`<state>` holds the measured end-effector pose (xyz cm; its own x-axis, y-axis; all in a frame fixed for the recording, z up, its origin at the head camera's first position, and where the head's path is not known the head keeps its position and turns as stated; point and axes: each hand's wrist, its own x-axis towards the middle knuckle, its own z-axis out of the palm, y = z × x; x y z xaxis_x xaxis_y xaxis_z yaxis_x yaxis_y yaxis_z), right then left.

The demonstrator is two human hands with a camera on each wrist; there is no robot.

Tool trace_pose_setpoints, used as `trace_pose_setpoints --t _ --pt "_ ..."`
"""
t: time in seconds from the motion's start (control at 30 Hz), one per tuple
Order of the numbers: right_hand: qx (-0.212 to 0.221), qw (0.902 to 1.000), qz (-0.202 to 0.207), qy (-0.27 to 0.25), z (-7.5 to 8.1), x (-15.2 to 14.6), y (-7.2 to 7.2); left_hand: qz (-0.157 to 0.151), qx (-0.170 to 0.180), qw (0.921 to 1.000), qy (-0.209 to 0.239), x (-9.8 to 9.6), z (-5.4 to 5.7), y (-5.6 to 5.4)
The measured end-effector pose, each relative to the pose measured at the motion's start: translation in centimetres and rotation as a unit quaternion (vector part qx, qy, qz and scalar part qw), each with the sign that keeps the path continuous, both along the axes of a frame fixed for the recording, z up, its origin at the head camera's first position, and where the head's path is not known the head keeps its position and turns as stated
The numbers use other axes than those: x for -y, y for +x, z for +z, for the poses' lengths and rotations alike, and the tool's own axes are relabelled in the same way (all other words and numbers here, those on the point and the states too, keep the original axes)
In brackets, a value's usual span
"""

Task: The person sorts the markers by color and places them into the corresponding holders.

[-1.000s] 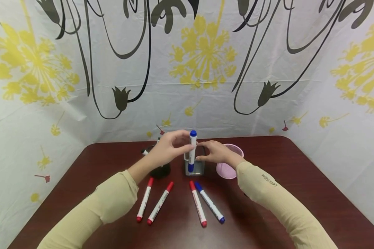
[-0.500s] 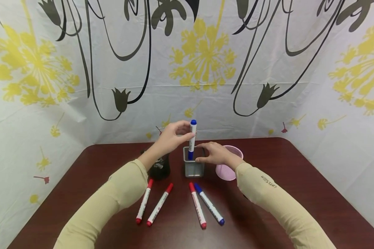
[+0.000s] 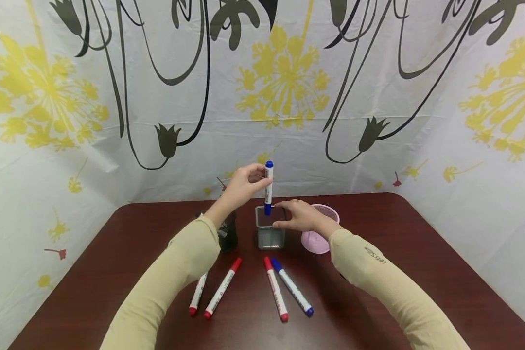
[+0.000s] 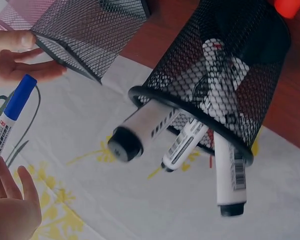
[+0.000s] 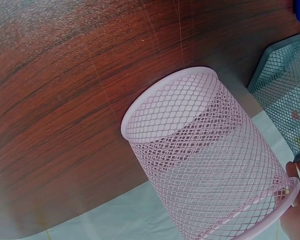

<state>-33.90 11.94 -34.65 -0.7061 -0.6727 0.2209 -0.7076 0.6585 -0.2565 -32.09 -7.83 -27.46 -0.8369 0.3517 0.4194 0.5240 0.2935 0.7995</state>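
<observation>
My left hand (image 3: pixel 241 187) pinches a blue marker (image 3: pixel 269 195), held upright between thumb and fingers. Its lower blue end hangs at the opening of the square grey mesh pen holder (image 3: pixel 271 239). From the right side my right hand (image 3: pixel 303 216) grips that holder at its rim, thumb on the near edge and a finger on the far one. In the left wrist view the blue marker (image 4: pixel 1 142) shows at the left edge, near the grey mesh holder (image 4: pixel 92 37).
Left of the grey holder stands a black mesh pen holder (image 4: pixel 262 95) with black-capped markers (image 4: pixel 231 175). A pink mesh pen holder (image 5: pixel 215 165) stands on the right. Several red markers (image 3: pixel 223 288) and one blue-capped marker (image 3: pixel 294 288) lie on the brown table (image 3: pixel 354 311).
My left hand has risen with the blue marker, from in front of the grey holder to above its opening. My right hand has stayed at the holder.
</observation>
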Motion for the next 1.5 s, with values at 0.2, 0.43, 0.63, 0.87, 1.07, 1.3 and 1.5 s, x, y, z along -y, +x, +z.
trace_pose_setpoints --t 0.2,0.43,0.63,0.87,1.07,1.3,1.5 --pt "0.002 1.0000 -0.005 0.005 -0.1 0.0 0.0 0.032 0.018 0.9992 -0.013 -0.3 -1.3 -0.7" --pt "-0.003 0.9999 -0.011 0.010 -0.1 -0.1 0.0 0.050 0.033 0.9980 -0.019 -0.5 -3.2 -0.9" --pt "-0.008 0.9999 -0.005 0.005 -0.1 0.0 -0.1 0.050 0.031 0.9983 -0.001 -0.6 -4.9 -0.7" --pt "-0.002 0.9999 -0.007 0.007 -0.2 0.0 0.0 0.057 0.038 0.9976 -0.004 -0.9 -6.4 -0.4" --pt "-0.013 0.9997 -0.012 0.015 -0.1 0.0 -0.1 0.066 0.046 0.9967 -0.010 -0.7 -7.1 -0.1" --pt "-0.010 0.9998 -0.012 0.013 -0.2 -0.1 0.0 0.069 0.044 0.9965 -0.018 -0.5 -7.9 0.0" --pt "-0.011 0.9998 -0.009 0.013 -0.2 -0.1 0.1 0.075 0.030 0.9961 -0.037 -0.3 -8.2 0.3"
